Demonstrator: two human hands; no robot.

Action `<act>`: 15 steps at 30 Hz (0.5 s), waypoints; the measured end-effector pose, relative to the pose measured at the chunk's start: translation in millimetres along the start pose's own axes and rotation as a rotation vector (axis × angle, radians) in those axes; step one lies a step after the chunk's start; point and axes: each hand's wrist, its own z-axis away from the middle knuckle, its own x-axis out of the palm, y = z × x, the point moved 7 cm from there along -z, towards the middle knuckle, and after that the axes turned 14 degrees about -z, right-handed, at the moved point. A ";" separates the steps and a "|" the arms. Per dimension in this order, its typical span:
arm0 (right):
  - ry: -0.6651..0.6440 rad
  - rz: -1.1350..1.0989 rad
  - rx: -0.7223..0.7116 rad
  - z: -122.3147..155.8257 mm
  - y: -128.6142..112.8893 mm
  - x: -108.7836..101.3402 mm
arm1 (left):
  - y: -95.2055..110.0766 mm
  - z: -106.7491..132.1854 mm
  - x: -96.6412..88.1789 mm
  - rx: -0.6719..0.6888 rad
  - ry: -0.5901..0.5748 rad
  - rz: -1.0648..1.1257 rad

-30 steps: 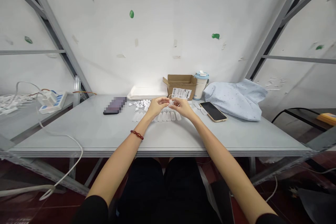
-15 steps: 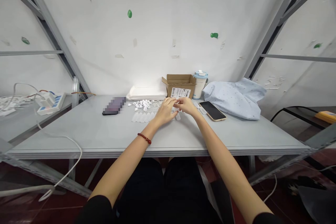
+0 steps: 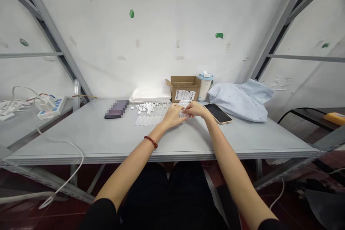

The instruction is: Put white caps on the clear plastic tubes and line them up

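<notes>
My left hand point(image 3: 172, 116), with a red bead bracelet on its wrist, lies low over the table with its fingers stretched and its thumb apart. Close beside it, my right hand point(image 3: 195, 109) has its thumb and fingers pinched together. Small translucent pieces show between the two hands, but what the right fingertips hold is too small to make out. To the left lies a row of flat, frosted oval pieces point(image 3: 147, 120). Behind that row are several small white caps point(image 3: 145, 107) and a scatter of thin clear parts point(image 3: 161, 107).
At the back stand a white tray stack point(image 3: 153, 96), an open cardboard box point(image 3: 185, 84) and a blue-lidded cup point(image 3: 205, 88). A phone point(image 3: 219, 113) lies right of my hands beside a pale blue cloth point(image 3: 241, 99). A dark phone-like object point(image 3: 118, 109) lies left.
My right hand has shifted slightly right and towards me, its fingertips now lower beside my left thumb. My left hand has moved slightly right.
</notes>
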 end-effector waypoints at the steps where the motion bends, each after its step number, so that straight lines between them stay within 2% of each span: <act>1: -0.009 0.000 0.017 0.4 1.1 0.1 | 1.4 0.3 0.9 0.003 -0.019 -0.007; 8: -0.028 -0.060 0.105 2.4 6.2 2.2 | 5.9 2.3 2.6 0.027 -0.073 -0.022; 15: -0.037 -0.069 0.125 2.8 8.3 4.0 | 9.4 4.2 2.2 0.048 -0.136 -0.054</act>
